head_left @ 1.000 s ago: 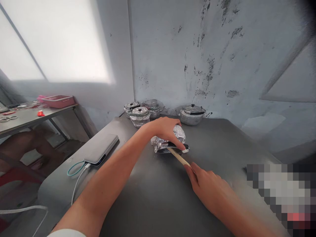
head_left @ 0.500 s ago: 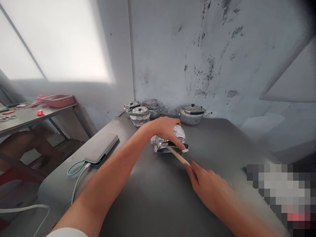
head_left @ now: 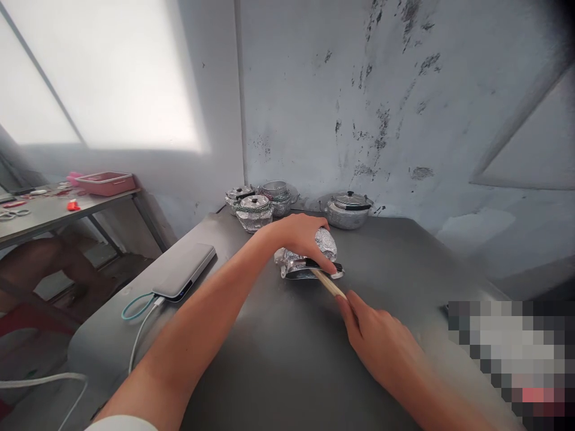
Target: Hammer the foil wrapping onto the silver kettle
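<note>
In the middle of the grey table, a small foil-covered pot (head_left: 326,242) lies tipped, its dark opening towards me and a black handle (head_left: 321,264) across its rim. My left hand (head_left: 305,234) grips it from above, thumb over the handle and fingers behind the foil. In my right hand (head_left: 368,323) is a pale wooden stick (head_left: 330,284), pinched between thumb and fingers. Its far end reaches into the pot's mouth, where the tip is hidden. Whether it is one stick or a few held together, I cannot tell.
Several foil-wrapped lidded pots (head_left: 254,214) stand at the table's back, one larger lidded pot (head_left: 349,209) apart by the wall. A power bank (head_left: 185,272) with a white cable (head_left: 137,335) lies left. A red basket (head_left: 106,184) and scissors (head_left: 15,214) are on another table, near a person's leg (head_left: 49,263).
The stick has shifted slightly to the right along the pot's opening, my right hand barely moving. My left hand keeps its hold on the pot.
</note>
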Motion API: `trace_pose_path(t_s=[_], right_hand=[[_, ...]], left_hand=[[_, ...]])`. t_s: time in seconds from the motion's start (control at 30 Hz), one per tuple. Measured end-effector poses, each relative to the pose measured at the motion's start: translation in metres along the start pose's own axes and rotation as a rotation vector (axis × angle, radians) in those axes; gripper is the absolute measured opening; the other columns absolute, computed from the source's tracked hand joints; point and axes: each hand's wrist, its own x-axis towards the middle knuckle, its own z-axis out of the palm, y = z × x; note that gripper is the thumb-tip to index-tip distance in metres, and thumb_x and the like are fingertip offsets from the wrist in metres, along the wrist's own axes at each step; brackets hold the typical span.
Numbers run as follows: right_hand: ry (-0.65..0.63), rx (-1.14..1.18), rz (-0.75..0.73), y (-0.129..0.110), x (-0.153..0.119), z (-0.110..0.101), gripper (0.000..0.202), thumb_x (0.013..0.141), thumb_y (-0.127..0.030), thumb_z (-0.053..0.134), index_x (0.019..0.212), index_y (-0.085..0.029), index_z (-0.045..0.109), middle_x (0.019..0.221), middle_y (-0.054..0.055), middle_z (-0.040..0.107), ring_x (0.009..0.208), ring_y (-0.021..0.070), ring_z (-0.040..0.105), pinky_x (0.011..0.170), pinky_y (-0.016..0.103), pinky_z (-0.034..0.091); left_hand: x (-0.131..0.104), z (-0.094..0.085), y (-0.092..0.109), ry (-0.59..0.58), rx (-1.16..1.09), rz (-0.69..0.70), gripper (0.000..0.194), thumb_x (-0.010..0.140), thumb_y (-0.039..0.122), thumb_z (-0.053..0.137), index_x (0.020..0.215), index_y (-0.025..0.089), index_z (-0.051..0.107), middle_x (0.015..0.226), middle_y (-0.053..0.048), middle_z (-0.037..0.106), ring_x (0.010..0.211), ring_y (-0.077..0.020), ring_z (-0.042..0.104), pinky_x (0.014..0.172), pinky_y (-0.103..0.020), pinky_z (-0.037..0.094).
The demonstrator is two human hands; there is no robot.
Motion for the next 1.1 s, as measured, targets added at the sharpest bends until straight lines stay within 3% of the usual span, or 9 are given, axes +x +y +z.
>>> trace_pose_path(t_s=[0.37,0.63,1.1], right_hand=[[0.011,-0.006,0.029,0.0006,0.0024,-0.0054,0.042,0.102,-0.046,0.018,0.079,-0.025,0.046,0.064,0.001,0.066,0.059,0.025,0.066,0.047,0.029,0.022],[-0.062,0.013,0.015,0.0005,0.0024,-0.0033,0.045,0.103,-0.047,0.017,0.088,-0.025,0.053,0.073,0.005,0.071,0.067,0.0286,0.07,0.05,0.029,0.025],[-0.073,0.049,0.037,0.0001,0.0023,-0.008,0.048,0.102,-0.048,0.015,0.09,-0.026,0.056,0.076,0.005,0.071,0.075,0.0315,0.07,0.055,0.031,0.031]], left_hand=[[0.0005,0.0,-0.0022,0.01,0.0,-0.001,0.112,0.046,0.085,0.068,0.141,0.029,0.043,0.134,-0.007,0.059,0.117,-0.0345,0.056,0.083,-0.036,0.05],[0.0006,0.0001,-0.0023,0.006,-0.008,0.001,0.11,0.048,0.083,0.069,0.14,0.029,0.043,0.135,-0.006,0.058,0.119,-0.0342,0.054,0.086,-0.036,0.049],[0.0,-0.0006,-0.0029,-0.012,-0.009,-0.005,0.113,0.048,0.084,0.068,0.143,0.03,0.04,0.134,-0.008,0.058,0.12,-0.036,0.054,0.084,-0.037,0.049]])
